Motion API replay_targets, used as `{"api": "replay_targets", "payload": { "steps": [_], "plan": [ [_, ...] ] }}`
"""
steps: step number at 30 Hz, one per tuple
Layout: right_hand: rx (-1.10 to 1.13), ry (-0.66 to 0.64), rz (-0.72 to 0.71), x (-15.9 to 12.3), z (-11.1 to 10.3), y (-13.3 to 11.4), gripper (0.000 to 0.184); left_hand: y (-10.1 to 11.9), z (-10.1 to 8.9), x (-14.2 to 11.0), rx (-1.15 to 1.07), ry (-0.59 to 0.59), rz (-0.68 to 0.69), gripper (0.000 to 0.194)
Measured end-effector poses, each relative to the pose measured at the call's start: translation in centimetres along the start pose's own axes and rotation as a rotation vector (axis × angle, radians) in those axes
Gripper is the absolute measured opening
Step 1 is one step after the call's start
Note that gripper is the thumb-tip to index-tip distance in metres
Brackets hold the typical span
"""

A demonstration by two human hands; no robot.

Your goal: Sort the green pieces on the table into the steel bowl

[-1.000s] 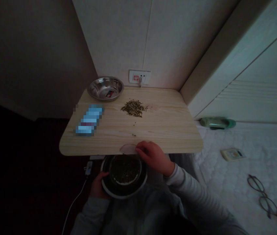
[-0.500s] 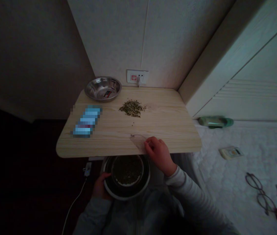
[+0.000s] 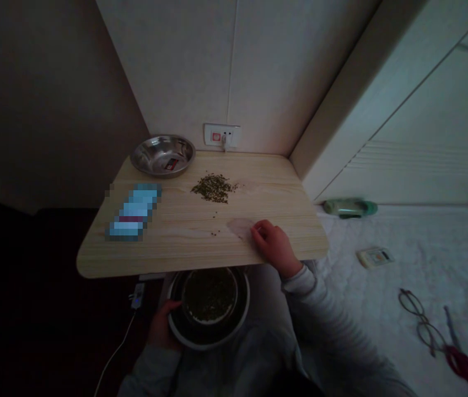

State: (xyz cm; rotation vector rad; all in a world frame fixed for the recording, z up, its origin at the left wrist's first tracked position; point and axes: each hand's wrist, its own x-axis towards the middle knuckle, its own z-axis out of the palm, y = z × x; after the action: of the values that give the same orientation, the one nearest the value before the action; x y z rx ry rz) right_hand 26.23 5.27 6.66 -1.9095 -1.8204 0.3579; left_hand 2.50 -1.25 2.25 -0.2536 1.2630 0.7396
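My left hand (image 3: 164, 326) grips the left rim of a round bowl (image 3: 204, 347) below the table's front edge. Inside it sits a smaller round vessel filled with dark, grain-like bits (image 3: 210, 295). Over the table's front right, my right hand (image 3: 274, 251) pinches the edge of a thin, see-through piece (image 3: 239, 227), perhaps plastic film, lying low over the tabletop. Farther back lies a loose heap of small green-brown seeds or grains (image 3: 213, 189). A few stray grains (image 3: 214, 234) lie left of the see-through piece.
On the wooden table (image 3: 167, 251) stand a steel bowl (image 3: 163, 157) and a blurred-out phone (image 3: 134, 212). A wall socket (image 3: 222, 136) is behind. On the white bedding at right lie a green bottle (image 3: 349, 208), a small device (image 3: 375, 257), eyeglasses (image 3: 424, 323) and a red-handled tool (image 3: 463, 366).
My right hand and the see-through piece have shifted right and slightly away across the table. A few grains now show where the piece was. The whole view has also turned slightly.
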Motion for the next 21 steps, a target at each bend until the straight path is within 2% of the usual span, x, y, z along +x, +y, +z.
{"api": "replay_targets", "payload": {
  "steps": [6, 12, 16, 21],
  "plan": [
    [-0.142, 0.008, -0.001, 3.6, -1.2, 1.9, 0.022, -0.4, 0.0, -0.2, 0.036, -0.032, 0.009, 0.020],
    [-0.267, 0.016, 0.026, 7.1, -2.0, 3.4, 0.026, -0.5, 0.0, 0.2, 0.044, 0.010, 0.006, 0.017],
    [-0.306, 0.019, 0.023, 8.8, -2.3, 3.9, 0.027, -0.5, -0.3, 0.6, 0.036, 0.033, 0.010, 0.016],
    [-0.331, 0.012, -0.007, 10.2, -2.5, 4.1, 0.026, -0.9, -1.0, 0.9, 0.010, -0.001, 0.055, 0.015]
  ]
}}
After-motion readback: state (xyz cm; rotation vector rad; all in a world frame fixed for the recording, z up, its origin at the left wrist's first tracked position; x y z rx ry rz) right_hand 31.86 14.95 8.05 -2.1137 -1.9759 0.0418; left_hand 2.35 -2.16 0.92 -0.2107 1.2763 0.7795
